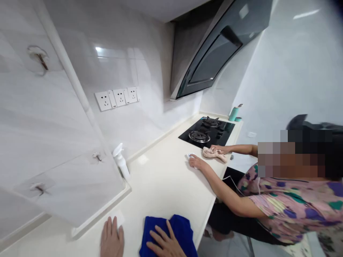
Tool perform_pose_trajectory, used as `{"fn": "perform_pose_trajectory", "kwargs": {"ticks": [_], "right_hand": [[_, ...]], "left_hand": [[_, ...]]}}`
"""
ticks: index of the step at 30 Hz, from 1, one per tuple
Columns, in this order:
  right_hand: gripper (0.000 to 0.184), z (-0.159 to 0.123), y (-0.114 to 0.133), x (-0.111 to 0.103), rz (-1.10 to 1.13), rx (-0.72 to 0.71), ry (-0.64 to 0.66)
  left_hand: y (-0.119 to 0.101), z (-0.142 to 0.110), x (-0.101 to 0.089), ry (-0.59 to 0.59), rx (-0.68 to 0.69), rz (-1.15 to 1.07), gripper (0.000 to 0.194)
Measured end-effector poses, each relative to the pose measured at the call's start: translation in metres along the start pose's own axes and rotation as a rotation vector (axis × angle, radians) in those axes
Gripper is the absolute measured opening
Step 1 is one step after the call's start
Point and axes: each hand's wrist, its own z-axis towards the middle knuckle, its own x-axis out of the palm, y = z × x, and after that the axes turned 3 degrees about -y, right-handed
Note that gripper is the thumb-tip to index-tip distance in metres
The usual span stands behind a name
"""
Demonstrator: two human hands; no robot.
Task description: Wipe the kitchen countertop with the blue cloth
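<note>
My left hand (pixel 112 240) lies flat with its fingers apart on the white countertop (pixel 158 185), next to a small white sheet of paper (pixel 118 217). My right hand (pixel 166 243) presses down on a crumpled blue microfiber cloth (pixel 167 235), its fingers spread across the top. The cloth sits close to the counter's front edge. Both hands are cut off by the bottom of the picture.
An open white cabinet door (pixel 66 142) hangs at the left, above a white spray bottle (pixel 122 163). Further along are a black gas hob (pixel 206 132) and range hood (pixel 222 46). A person in a floral top (pixel 292 203) wipes the counter with a pink cloth (pixel 214 154).
</note>
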Motion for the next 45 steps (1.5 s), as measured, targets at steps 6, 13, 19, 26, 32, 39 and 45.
{"fn": "perform_pose_trajectory", "kwargs": {"ticks": [6, 13, 19, 26, 32, 39, 45], "right_hand": [[0.058, -0.017, -0.066, -0.054, -0.167, 0.347, -0.025], [0.054, 0.035, -0.141, -0.062, -0.417, 0.834, -0.259], [0.057, 0.102, -0.136, -0.038, -0.434, 0.922, -0.332], [0.064, 0.143, -0.02, 0.016, -0.145, 0.474, -0.064], [0.067, 0.115, 0.016, 0.005, 0.107, 0.185, -0.002], [0.056, 0.063, -0.042, -0.042, 0.019, 0.222, 0.009], [0.044, 0.014, -0.051, 0.028, -0.092, 0.43, -0.364]], "left_hand": [[0.002, -0.002, 0.009, -0.007, -0.014, -0.026, 0.063], [0.001, 0.002, 0.012, -0.008, -0.052, 0.065, 0.067], [-0.004, 0.001, 0.003, 0.055, -0.074, 0.129, 0.064], [-0.01, 0.002, -0.008, 0.074, -0.069, 0.095, 0.06], [0.001, 0.001, -0.001, 0.063, -0.121, 0.045, 0.058], [-0.002, -0.004, -0.004, -0.021, 0.053, 0.003, 0.054], [-0.025, -0.017, -0.001, 0.085, 0.559, 0.082, 0.059]]}}
